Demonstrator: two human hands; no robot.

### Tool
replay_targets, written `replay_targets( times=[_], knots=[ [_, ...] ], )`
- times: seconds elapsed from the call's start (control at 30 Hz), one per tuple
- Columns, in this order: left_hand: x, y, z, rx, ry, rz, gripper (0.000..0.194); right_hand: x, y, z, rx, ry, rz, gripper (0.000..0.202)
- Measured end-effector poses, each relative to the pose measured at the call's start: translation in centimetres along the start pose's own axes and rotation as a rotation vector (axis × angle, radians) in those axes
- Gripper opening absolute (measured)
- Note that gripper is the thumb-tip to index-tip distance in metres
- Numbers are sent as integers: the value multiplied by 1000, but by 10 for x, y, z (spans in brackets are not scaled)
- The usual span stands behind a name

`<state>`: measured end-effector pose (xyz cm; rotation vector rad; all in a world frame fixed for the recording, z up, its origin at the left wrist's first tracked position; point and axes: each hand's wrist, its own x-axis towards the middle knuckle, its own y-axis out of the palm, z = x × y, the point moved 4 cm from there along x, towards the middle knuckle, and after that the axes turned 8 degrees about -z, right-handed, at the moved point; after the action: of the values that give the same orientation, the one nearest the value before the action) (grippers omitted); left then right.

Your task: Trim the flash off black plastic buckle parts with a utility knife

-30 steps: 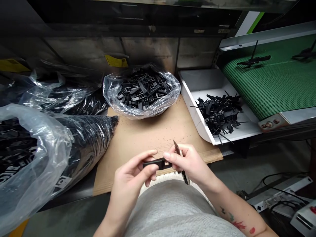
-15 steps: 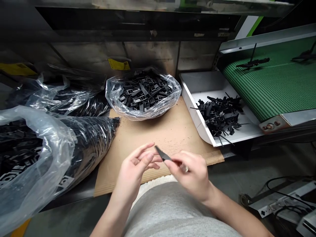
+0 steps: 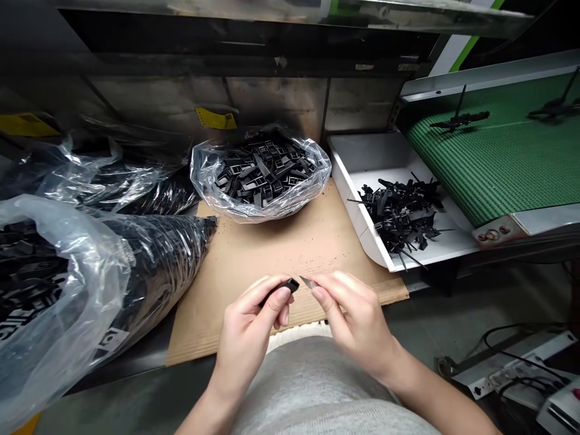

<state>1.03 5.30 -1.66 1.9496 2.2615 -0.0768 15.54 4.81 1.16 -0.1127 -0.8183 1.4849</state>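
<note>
My left hand pinches a small black plastic part between thumb and fingers, its squared end pointing right. Closed round a craft knife, my right hand leaves only the pointed metal blade of the craft knife showing; the handle is hidden in the palm. The blade tip is just right of the part's end, with a narrow gap between them. Both hands are above the near edge of a brown cardboard sheet.
A clear bag of black parts stands behind the hands. Larger filled bags lie at left. At right, a white tray holds tangled black mouldings below a green conveyor belt carrying more. Dark crumbs dot the cardboard.
The black part has passed from my right hand into my left, whose fingers have closed on it. My right hand now points the knife blade at the part's end.
</note>
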Motion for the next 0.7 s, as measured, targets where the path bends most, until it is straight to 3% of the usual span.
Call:
replay_targets(
  times=[0.13, 0.4, 0.6, 0.7],
  knots=[
    [-2, -2, -5, 47, 96, -64, 9, -4, 7, 6, -2, -114, -55, 21],
    [-3, -1, -9, 120, 159, -88, 8, -2, 12, 6, -57, -136, -70, 23],
    [-4, -1, -8, 52, 84, 5, 8, 6, 6, -8, -81, -45, -103, 22],
    [-3, -3, -5, 33, 54, -10, 8, 6, 4, -1, -32, -92, -66, 21]
  ],
)
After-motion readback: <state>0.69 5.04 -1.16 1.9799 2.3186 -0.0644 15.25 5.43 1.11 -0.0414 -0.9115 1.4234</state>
